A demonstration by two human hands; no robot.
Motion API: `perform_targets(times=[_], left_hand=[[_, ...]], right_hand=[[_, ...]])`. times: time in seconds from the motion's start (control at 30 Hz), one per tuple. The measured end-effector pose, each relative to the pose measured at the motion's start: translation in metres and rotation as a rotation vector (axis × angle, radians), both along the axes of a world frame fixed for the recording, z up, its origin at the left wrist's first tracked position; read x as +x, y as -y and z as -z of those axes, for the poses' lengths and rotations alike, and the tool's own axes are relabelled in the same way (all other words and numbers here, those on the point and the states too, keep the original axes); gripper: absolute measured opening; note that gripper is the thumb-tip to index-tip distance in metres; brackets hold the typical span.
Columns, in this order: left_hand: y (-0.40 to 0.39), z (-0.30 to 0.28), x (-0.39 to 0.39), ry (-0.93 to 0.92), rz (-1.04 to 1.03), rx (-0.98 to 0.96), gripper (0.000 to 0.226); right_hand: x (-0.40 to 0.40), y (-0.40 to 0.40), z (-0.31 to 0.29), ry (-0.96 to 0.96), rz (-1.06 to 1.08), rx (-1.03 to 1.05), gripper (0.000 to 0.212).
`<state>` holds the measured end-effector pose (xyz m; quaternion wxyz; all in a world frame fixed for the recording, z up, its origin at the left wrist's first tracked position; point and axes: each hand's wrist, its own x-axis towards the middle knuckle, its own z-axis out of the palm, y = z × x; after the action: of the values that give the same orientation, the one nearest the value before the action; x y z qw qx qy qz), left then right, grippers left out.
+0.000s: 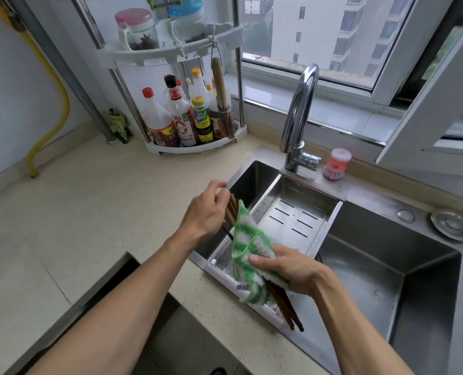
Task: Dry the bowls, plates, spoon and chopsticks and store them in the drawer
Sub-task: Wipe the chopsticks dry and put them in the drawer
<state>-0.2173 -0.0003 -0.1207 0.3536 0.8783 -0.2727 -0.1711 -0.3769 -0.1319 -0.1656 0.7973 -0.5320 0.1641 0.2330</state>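
Observation:
A bundle of brown wooden chopsticks (286, 304) runs slantwise over the sink's front left corner. My left hand (207, 212) grips its upper end. My right hand (292, 269) squeezes a green-and-white checked cloth (248, 244) that is wrapped around the middle of the bundle. The lower tips stick out below the cloth, toward me. The steel drain tray (300, 212) lying in the sink holds nothing. No bowl, plate or spoon is in view. An open gap in the counter front (116, 277) shows at lower left; I cannot tell whether it is the drawer.
A steel sink (403, 255) with a tall tap (298, 115) fills the right side. A pink dish brush (336, 163) stands on its back rim. A corner rack (198, 147) with several sauce bottles sits at the back. Beige countertop (89, 207) spreads to the left.

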Motion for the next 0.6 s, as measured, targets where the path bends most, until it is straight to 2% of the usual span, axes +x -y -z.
perform_targets(times=[0.1, 0.2, 0.27, 0.33, 0.43, 0.6], left_hand=[[0.004, 0.000, -0.003, -0.130, 0.088, -0.034, 0.025], [-0.003, -0.001, 0.000, -0.335, 0.046, -0.106, 0.018], [-0.007, -0.003, 0.002, -0.458, 0.039, -0.131, 0.015], [-0.008, -0.004, 0.002, -0.476, 0.039, -0.103, 0.009], [-0.009, -0.006, 0.000, -0.411, 0.096, -0.031, 0.012], [-0.014, -0.009, 0.003, -0.491, 0.129, -0.059, 0.025]], right_hand=[[-0.004, 0.000, 0.003, -0.050, 0.038, 0.000, 0.056], [-0.006, 0.003, 0.006, -0.102, 0.128, -0.214, 0.080], [-0.004, 0.005, 0.008, -0.097, 0.122, -0.362, 0.079], [-0.001, 0.005, 0.007, -0.089, 0.078, -0.434, 0.082], [0.002, 0.004, 0.005, -0.047, 0.004, -0.458, 0.093], [0.003, 0.004, 0.002, 0.035, -0.052, -0.373, 0.075]])
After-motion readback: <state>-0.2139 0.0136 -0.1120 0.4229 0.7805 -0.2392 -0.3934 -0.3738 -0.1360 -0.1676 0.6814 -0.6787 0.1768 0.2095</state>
